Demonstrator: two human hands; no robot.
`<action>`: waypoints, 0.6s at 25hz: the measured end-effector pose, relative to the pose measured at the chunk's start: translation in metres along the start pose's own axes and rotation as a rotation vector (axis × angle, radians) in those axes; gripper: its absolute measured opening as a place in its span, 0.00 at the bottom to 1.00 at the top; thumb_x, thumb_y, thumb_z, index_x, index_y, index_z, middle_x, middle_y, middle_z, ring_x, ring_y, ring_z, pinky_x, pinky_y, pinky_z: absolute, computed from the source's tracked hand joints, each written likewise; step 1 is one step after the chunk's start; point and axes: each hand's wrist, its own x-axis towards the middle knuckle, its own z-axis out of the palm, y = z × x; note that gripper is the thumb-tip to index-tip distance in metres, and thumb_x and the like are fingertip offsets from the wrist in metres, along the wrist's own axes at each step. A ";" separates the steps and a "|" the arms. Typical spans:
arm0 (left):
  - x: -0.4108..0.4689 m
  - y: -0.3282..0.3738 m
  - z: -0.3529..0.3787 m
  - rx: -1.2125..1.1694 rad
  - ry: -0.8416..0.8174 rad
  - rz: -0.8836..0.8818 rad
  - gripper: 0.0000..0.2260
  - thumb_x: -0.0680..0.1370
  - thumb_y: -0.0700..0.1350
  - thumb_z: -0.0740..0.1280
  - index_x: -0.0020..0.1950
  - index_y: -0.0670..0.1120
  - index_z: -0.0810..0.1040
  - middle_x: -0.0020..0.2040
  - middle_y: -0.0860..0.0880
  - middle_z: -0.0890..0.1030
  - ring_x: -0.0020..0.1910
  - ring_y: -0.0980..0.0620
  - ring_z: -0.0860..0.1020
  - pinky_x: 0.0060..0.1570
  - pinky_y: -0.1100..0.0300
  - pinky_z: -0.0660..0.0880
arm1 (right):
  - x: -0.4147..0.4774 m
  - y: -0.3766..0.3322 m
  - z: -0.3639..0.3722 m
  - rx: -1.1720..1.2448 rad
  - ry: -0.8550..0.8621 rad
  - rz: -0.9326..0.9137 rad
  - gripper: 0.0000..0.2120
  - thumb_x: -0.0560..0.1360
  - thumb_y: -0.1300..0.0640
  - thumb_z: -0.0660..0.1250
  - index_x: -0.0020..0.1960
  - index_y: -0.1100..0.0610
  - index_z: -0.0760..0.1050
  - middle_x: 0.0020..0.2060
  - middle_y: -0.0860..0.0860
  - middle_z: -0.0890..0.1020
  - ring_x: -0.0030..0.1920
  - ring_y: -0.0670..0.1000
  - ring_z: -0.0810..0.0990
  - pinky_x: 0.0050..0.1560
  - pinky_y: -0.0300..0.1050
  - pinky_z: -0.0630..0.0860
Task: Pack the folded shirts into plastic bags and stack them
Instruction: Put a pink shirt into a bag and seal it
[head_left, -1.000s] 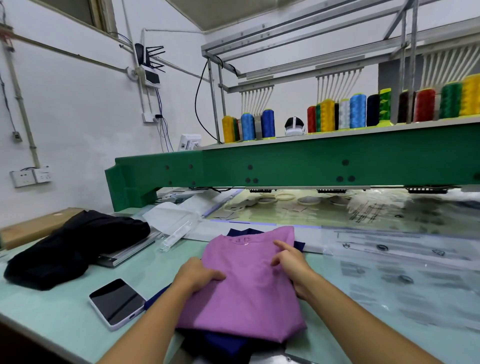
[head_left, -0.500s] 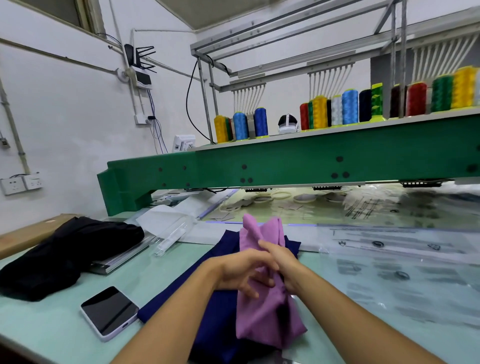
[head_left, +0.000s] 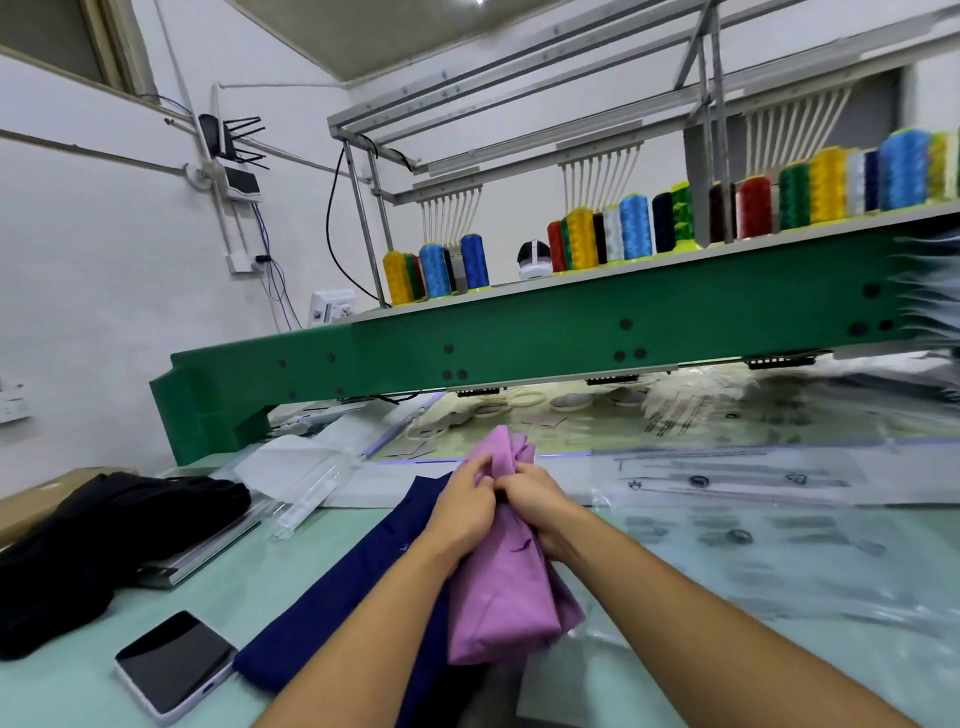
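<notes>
A purple folded shirt (head_left: 498, 592) is bunched upright between both hands, its top edge poking up above my fingers. My left hand (head_left: 462, 512) grips its left side and my right hand (head_left: 532, 499) grips its right side, knuckles almost touching. Under and left of it a navy blue shirt (head_left: 332, 608) lies flat on the pale green table (head_left: 291, 551). Clear printed plastic bags (head_left: 737, 530) lie spread on the table to the right.
A white phone (head_left: 174, 662) lies face up near the front left edge. A black garment (head_left: 98, 540) is heaped at the left over a metal bar. A green machine beam (head_left: 519, 338) with thread spools spans the back above the table.
The purple shirt lay flat under my hands; both hands have gathered it up into an upright bundle, uncovering the navy shirt. My view has tilted upward.
</notes>
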 end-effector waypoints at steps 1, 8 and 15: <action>0.006 0.017 0.003 -0.027 0.018 0.041 0.19 0.83 0.37 0.57 0.71 0.48 0.76 0.64 0.53 0.76 0.61 0.55 0.75 0.57 0.65 0.70 | -0.002 -0.016 -0.008 0.026 -0.011 -0.052 0.14 0.76 0.72 0.61 0.58 0.65 0.80 0.49 0.64 0.84 0.47 0.59 0.85 0.47 0.49 0.82; 0.009 0.094 0.056 -0.157 -0.015 0.279 0.10 0.80 0.35 0.62 0.58 0.45 0.77 0.56 0.49 0.80 0.54 0.53 0.78 0.53 0.68 0.74 | -0.030 -0.087 -0.123 -0.186 0.156 -0.200 0.18 0.72 0.78 0.61 0.57 0.66 0.79 0.45 0.61 0.84 0.36 0.50 0.84 0.35 0.42 0.81; -0.030 0.060 0.142 0.453 -0.519 0.371 0.18 0.74 0.55 0.74 0.61 0.52 0.76 0.62 0.53 0.78 0.60 0.52 0.76 0.56 0.59 0.72 | -0.089 -0.090 -0.268 -0.497 0.317 -0.181 0.19 0.69 0.79 0.60 0.53 0.65 0.81 0.47 0.57 0.85 0.40 0.48 0.81 0.37 0.37 0.77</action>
